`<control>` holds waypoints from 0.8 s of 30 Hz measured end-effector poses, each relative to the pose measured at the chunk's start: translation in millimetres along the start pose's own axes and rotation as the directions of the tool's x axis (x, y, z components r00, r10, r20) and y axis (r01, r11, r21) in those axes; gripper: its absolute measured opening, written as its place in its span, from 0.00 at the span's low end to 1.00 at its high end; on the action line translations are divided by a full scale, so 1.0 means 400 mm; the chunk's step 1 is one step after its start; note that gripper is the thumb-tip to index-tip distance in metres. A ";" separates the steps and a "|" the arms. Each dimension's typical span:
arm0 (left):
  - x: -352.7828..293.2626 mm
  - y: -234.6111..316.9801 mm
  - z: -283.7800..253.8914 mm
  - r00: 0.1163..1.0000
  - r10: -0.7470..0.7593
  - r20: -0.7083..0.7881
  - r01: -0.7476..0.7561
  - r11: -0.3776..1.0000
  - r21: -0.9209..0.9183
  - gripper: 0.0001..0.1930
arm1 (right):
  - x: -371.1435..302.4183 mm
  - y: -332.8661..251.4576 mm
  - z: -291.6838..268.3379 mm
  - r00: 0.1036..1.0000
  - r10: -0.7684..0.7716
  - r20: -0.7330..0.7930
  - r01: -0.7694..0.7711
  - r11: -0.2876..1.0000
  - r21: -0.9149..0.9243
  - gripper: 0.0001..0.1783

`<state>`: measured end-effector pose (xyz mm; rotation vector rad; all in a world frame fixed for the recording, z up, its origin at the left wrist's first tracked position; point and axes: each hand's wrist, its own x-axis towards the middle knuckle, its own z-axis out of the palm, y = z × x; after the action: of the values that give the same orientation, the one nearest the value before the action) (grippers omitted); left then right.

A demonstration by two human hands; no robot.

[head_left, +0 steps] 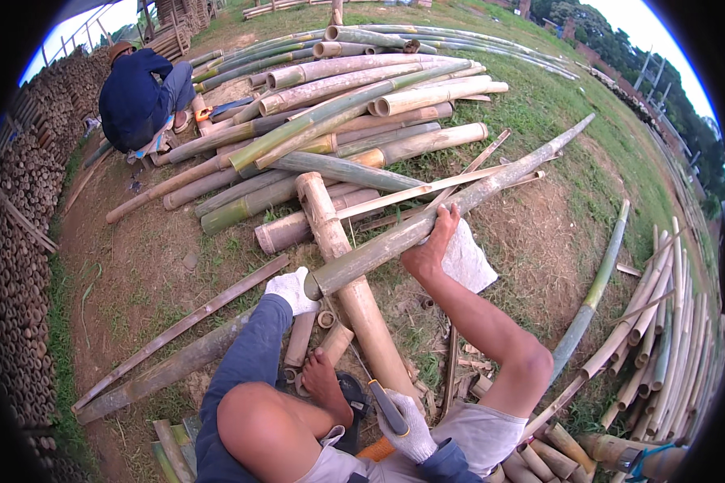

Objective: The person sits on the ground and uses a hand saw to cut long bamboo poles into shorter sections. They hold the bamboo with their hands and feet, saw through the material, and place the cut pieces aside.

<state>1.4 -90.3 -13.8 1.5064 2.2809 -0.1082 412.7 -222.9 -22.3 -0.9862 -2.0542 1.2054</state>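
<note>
A long greenish bamboo pole lies slanting across a thick pale bamboo log, its near cut end toward me. My left hand, in a white glove, is closed at that cut end; its fingertips are partly hidden. Low in the middle, my gloved right hand grips a handsaw by its dark handle with orange trim. The saw's thin blade points up and left beside the log. My bare right foot presses on the pole. Short bamboo pieces lie by my left foot.
A large heap of bamboo poles lies ahead. Split bamboo lengths are stacked at the right, and cut pieces are piled along the left. A person in dark blue crouches at the far left near an orange-handled saw.
</note>
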 end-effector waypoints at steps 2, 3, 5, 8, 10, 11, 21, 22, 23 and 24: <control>0.003 -0.002 0.008 1.000 0.014 -0.013 -0.014 0.999 -0.036 0.38 | 0.010 -0.003 -0.023 1.000 -0.024 0.012 0.024 1.000 0.015 0.31; 0.001 -0.002 0.015 1.000 -0.004 -0.015 0.004 1.000 -0.011 0.37 | 0.015 -0.007 -0.034 0.999 -0.015 0.029 0.014 0.999 0.029 0.30; 0.000 -0.002 0.026 0.998 0.021 -0.062 -0.023 0.999 -0.027 0.34 | 0.023 -0.019 -0.049 0.996 0.075 0.046 -0.076 0.997 0.021 0.28; -0.011 0.001 0.052 0.990 0.005 -0.140 -0.009 0.999 -0.032 0.32 | 0.033 -0.040 -0.046 1.000 -0.008 0.019 0.008 1.000 -0.019 0.28; -0.025 0.008 0.082 0.953 0.024 -0.302 -0.026 1.000 -0.003 0.32 | 0.035 -0.049 -0.036 0.999 -0.046 0.005 0.046 0.999 0.013 0.28; -0.029 0.011 0.093 0.930 0.035 -0.365 -0.032 0.999 0.015 0.31 | 0.034 -0.052 -0.031 0.999 -0.032 0.033 0.031 0.999 0.004 0.28; 0.021 -0.013 0.053 0.984 0.015 -0.179 -0.021 0.999 -0.035 0.31 | 0.024 -0.017 -0.011 1.000 -0.005 0.014 0.005 1.000 0.028 0.29; 0.023 -0.013 0.045 0.989 0.005 -0.151 -0.010 0.999 -0.031 0.32 | 0.020 -0.015 -0.007 1.000 -0.011 0.022 0.011 1.000 0.015 0.29; 0.023 -0.012 0.039 0.992 -0.002 -0.129 -0.001 1.000 -0.023 0.32 | 0.018 -0.012 -0.001 1.000 -0.007 0.009 0.007 1.000 0.016 0.29; 0.025 -0.012 0.032 0.994 -0.013 -0.111 0.011 1.000 -0.025 0.35 | 0.014 -0.011 0.000 1.000 -0.004 0.006 0.004 1.000 0.020 0.29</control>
<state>-2.7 -87.3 -29.9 1.5220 2.3694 0.0004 408.1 -219.9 -18.1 -0.9702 -2.0437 1.2256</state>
